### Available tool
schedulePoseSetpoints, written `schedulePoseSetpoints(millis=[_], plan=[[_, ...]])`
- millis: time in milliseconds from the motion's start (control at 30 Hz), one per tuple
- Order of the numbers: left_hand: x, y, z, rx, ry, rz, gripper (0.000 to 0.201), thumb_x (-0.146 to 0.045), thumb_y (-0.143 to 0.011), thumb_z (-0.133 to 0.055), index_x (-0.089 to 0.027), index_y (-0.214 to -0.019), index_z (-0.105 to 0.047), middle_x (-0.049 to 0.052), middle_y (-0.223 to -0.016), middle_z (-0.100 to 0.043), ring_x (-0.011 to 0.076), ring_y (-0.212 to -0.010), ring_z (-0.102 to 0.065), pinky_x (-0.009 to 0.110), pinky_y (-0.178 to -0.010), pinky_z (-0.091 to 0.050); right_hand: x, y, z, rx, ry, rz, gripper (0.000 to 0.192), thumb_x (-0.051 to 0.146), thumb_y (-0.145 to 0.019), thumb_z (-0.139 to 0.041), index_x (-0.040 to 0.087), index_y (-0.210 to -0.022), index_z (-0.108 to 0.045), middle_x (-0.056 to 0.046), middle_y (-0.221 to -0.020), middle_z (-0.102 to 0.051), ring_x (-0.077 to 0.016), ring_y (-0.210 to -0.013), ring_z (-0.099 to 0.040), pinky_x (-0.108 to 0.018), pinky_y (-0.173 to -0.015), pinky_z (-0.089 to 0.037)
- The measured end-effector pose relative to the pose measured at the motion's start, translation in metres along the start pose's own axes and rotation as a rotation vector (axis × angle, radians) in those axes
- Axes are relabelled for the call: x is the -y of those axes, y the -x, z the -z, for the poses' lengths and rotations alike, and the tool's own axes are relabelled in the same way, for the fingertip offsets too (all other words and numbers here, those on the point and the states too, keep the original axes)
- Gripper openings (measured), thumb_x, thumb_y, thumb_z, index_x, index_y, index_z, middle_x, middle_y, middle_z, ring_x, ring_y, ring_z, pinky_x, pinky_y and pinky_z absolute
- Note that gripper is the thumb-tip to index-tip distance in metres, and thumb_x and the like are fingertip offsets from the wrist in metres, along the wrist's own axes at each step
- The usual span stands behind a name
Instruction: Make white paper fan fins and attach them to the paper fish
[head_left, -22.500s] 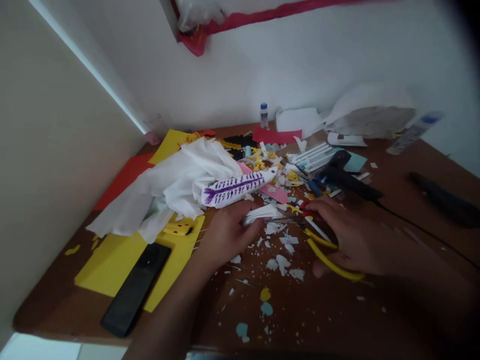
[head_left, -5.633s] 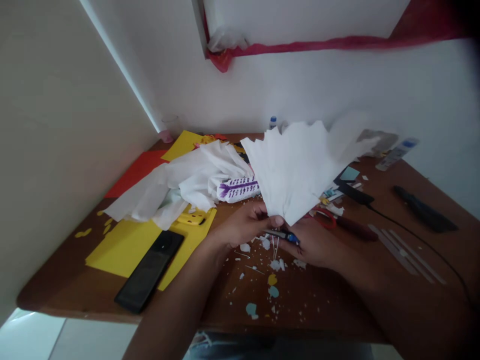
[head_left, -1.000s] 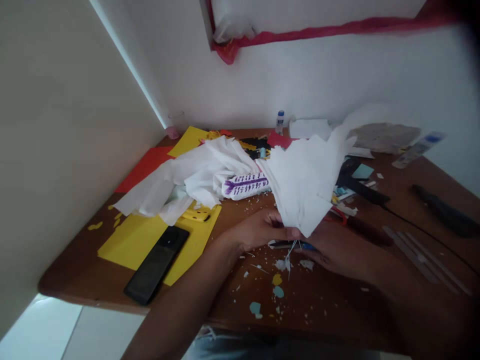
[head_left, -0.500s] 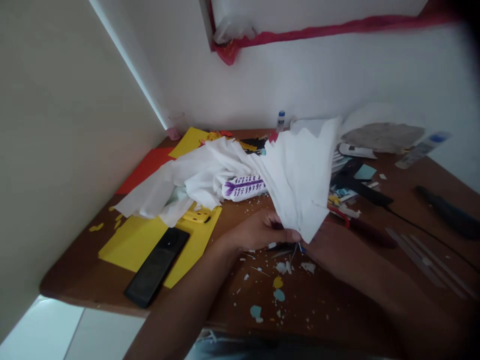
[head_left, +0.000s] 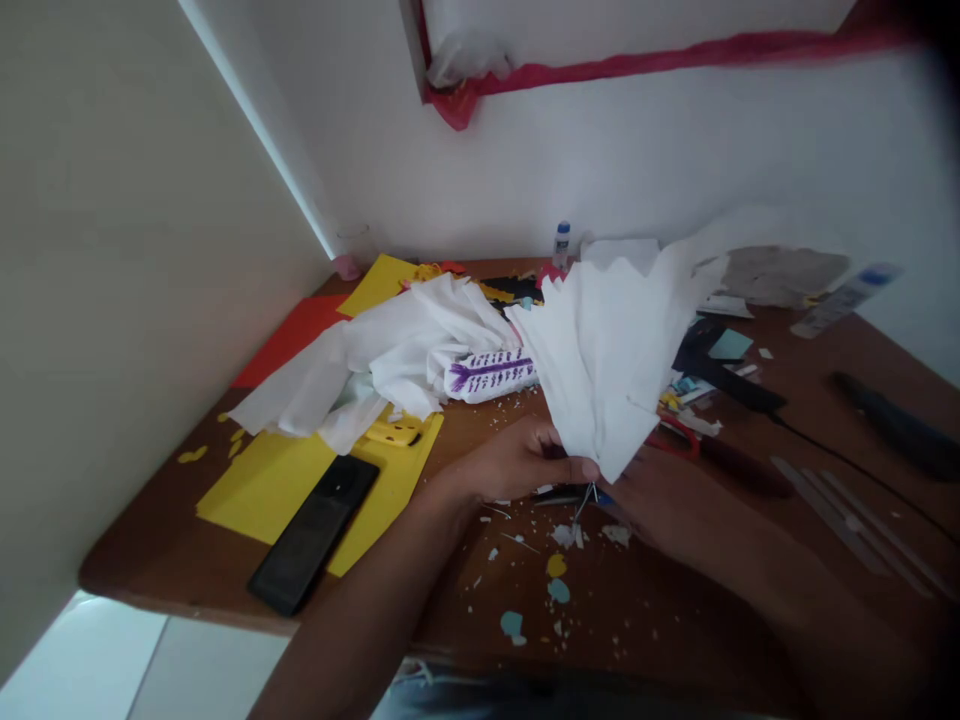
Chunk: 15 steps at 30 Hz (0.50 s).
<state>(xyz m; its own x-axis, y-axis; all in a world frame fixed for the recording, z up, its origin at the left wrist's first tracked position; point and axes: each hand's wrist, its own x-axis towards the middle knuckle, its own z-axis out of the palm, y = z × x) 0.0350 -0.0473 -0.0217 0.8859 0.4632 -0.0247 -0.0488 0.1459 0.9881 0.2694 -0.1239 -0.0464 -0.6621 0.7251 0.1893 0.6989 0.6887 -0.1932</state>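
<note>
A fanned bundle of white tissue paper (head_left: 611, 345) stands upright over the middle of the brown table (head_left: 660, 610), pinched together at its lower tip. My left hand (head_left: 514, 462) grips that tip from the left. My right hand (head_left: 664, 495) meets it from the right, its fingers closed at the same point, where thin white threads (head_left: 583, 503) hang down. Just below both hands a dark tool with a blue end (head_left: 574, 494) lies on the table. The paper hides my right fingertips.
A heap of white tissue (head_left: 375, 365) and a purple-marked white roll (head_left: 491, 372) lie left of the bundle. A black phone (head_left: 315, 533) rests on yellow sheets (head_left: 259, 485). Red-handled scissors (head_left: 694, 443), a black glue gun with cord (head_left: 739, 385), glue sticks (head_left: 847, 505) and paper scraps (head_left: 555, 565) cover the right and front.
The tissue fan has swung and spread a little between my hands while both hands stay at its tip. Long before, I held scissors against a small folded piece.
</note>
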Motion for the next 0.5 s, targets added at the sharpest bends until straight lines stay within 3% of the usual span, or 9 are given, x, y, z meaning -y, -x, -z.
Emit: schedulePoseSetpoints(millis=[200, 500], plan=[[0.003, 0.000, 0.001, 0.002, -0.024, 0.001, 0.036, -0.052, -0.096, -0.079, -0.021, -0.114, -0.085, 0.007, -0.119, -0.084, 0.0251, -0.113, -0.077, 0.037, -0.110, -0.054, 0.006, -0.004, 0.006, 0.100, -0.031, -0.126, 0.034, 0.028, -0.100, -0.068, 0.017, -0.131, -0.075, -0.017, -0.129, -0.079, -0.0371, -0.119, -0.074, -0.052, -0.103, -0.062], [-0.004, 0.003, -0.003, -0.019, -0.037, -0.007, 0.037, -0.054, -0.094, -0.081, -0.022, -0.112, -0.085, 0.007, -0.117, -0.085, 0.0273, -0.112, -0.078, 0.038, -0.108, -0.056, 0.004, -0.011, 0.000, 0.004, -0.028, -0.135, 0.037, 0.022, -0.095, -0.066, 0.017, -0.130, -0.078, -0.017, -0.124, -0.080, -0.0362, -0.116, -0.075, -0.048, -0.102, -0.060]])
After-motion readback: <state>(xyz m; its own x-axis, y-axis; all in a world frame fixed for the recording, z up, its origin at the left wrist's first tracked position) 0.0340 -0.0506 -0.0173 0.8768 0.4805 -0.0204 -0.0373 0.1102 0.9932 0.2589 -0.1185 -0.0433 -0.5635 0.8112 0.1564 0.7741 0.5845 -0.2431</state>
